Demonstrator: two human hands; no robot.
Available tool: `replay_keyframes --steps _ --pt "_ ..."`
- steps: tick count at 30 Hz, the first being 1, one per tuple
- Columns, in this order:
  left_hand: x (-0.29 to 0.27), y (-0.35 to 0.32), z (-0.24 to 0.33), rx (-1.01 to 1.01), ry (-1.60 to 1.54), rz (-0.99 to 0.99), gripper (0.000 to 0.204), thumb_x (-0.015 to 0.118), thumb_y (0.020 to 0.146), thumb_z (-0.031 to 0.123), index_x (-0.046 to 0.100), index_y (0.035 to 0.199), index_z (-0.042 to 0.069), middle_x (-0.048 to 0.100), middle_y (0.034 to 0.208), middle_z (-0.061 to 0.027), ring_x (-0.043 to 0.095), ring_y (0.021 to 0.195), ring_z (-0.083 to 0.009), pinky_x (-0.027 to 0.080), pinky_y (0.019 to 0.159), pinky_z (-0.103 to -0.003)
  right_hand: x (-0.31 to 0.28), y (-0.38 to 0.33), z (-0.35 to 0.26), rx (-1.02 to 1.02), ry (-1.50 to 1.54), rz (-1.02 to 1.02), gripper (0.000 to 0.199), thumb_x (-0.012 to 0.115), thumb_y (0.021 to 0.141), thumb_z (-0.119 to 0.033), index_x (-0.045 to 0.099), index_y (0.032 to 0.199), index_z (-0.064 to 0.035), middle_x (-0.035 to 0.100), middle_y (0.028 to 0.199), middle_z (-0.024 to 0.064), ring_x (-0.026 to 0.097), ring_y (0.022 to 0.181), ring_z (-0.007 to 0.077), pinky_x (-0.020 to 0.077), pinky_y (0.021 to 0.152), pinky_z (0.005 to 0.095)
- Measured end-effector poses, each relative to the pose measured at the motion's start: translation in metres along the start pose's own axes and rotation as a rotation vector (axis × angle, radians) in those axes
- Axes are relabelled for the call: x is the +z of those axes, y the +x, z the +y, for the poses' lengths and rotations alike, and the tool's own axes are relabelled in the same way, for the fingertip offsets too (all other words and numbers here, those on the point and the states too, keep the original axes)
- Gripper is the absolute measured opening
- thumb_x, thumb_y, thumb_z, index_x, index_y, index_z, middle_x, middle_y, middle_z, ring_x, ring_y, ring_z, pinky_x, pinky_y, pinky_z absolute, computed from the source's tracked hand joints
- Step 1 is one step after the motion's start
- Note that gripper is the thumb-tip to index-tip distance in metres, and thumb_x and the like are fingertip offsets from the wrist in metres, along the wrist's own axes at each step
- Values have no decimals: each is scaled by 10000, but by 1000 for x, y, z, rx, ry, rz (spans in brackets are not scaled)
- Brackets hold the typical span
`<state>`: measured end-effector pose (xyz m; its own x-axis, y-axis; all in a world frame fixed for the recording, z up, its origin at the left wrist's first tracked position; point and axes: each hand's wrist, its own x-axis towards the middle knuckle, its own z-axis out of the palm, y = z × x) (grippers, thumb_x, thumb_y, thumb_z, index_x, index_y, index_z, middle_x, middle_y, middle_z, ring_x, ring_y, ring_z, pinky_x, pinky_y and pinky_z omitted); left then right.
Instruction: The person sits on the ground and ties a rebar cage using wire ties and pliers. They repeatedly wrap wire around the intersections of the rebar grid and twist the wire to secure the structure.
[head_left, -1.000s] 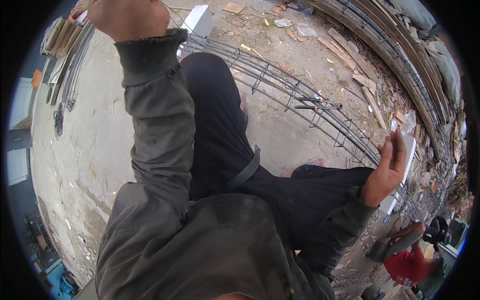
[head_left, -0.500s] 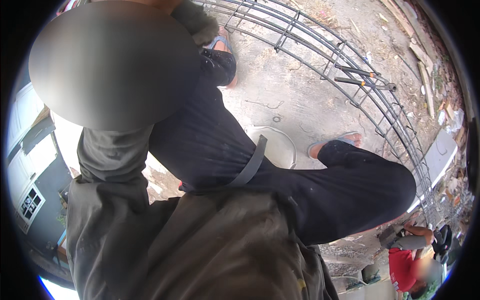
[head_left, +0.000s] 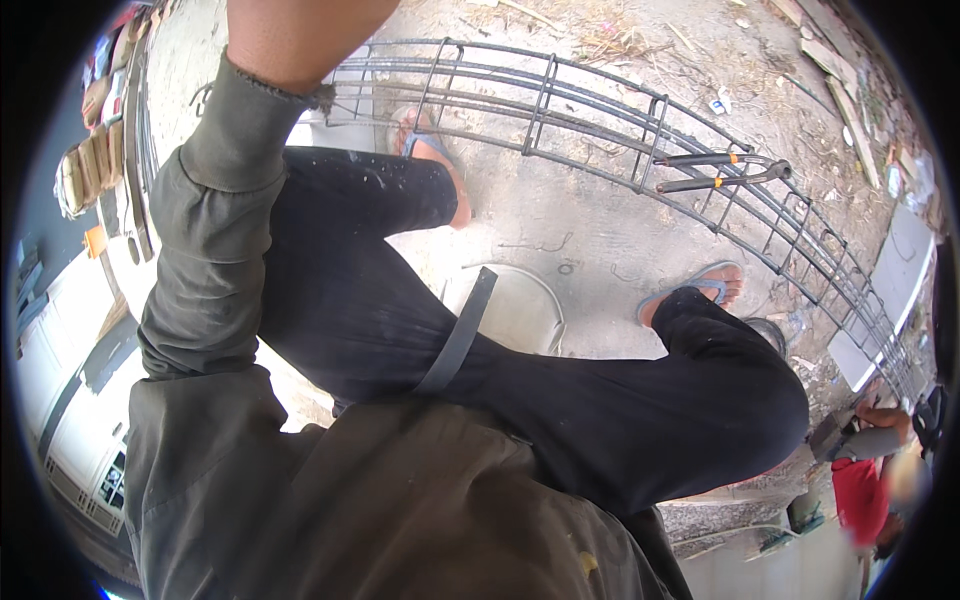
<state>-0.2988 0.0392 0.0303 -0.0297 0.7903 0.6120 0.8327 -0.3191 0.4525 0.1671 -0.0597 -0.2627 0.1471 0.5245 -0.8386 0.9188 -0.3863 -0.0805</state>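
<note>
My left forearm, with its grey-green sleeve pushed up from the wrist, stretches away past the top edge. The left hand itself lies beyond that edge. My right hand and arm do not show. A long cage of tied steel bars curves across the ground in front of my feet, passing close to where the left forearm leaves the picture. Resting on the cage at the right is a pair of nippers with dark handles and orange bands, with neither hand touching it.
Between my legs stands a pale round bucket or tub. A bit of bent wire lies on the ground. Wood strips and a white board are at the right. A person in a red shirt crouches at lower right.
The view has shifted. My left sleeve and bare forearm now show where a large blurred patch was. The nippers still lie on the cage.
</note>
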Motion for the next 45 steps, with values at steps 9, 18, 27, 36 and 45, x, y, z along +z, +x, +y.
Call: replay_keyframes --steps 9,18,27,36,45 --pt "-59 -24 48 -417 -509 229 161 515 1027 110 645 967 36 468 609 74 373 489 -22 277 423 -207 -51 -7 118 -28 130 268 467 595 999 -397 638 1257 -9 714 1097 142 706 906 229 562 719 382" --pt "-90 -17 82 -671 -819 191 172 522 1018 147 650 964 45 442 575 56 346 419 -45 253 371 -231 -344 -117 40 -489 492 714 463 605 982 -459 645 1206 -56 710 997 92 673 773 148 474 525 286" --pt "-7 -61 66 -1051 -1004 218 188 485 1048 153 600 1087 9 389 587 62 307 457 -35 248 406 -232 -222 -69 -179 -476 -396 627 883 642 810 -748 566 1237 21 676 1131 309 668 1079 446 519 926 522" --pt "1 -31 84 -937 -1049 197 230 476 1042 176 576 1128 -13 442 605 6 402 497 -98 361 454 -260 -136 -7 -202 -292 84 857 735 806 781 -338 418 1279 40 524 1215 251 647 1045 446 532 899 521" --pt "5 -22 96 -862 -1004 168 244 494 1036 183 588 1131 -21 477 608 4 416 475 -90 355 431 -257 -135 -14 -215 -254 133 809 646 816 765 -233 446 1247 -14 490 1259 238 598 1139 428 532 936 491"
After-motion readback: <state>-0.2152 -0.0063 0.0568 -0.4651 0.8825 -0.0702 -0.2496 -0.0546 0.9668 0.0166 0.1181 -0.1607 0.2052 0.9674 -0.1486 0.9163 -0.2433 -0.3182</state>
